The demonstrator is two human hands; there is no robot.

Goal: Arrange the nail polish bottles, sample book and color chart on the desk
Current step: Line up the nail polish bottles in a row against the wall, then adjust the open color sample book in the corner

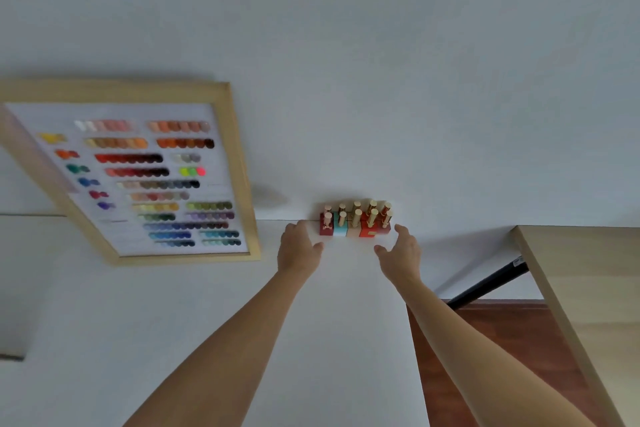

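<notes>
My left hand (pixel 298 248) is spread open with its palm turned inward, sitting just left of the cluster of nail polish bottles (pixel 355 220); it grips nothing, though I cannot tell whether its fingertips touch the nearest dark red bottle. My right hand (pixel 401 250) mirrors it on the right side, fingers loosely curled and open, empty, close to the bottles but seemingly apart from them. Both bare forearms stretch in from the near edge.

The bottles stand upright in two tight rows at the far edge of the white counter (pixel 207 305), against the white wall (pixel 346 45). Their bodies are blocky and square: dark red, pale turquoise, a beige one, and orange-red ones on the right. Each carries a slim, shiny gold cylindrical cap.

To the left, the color chart (pixel 145 177) leans tilted, a white board in a light wooden frame, covered in rows of small round swatches running through pinks, oranges, reds, browns, greens, purples and blues. The view is slightly blurred, so no lettering reads.

On the right, a pale wood-grain tabletop (pixel 588 288) stands beside the counter, over a reddish-brown wooden floor (pixel 485 357), with a black bar (pixel 488 284) slanting underneath.
</notes>
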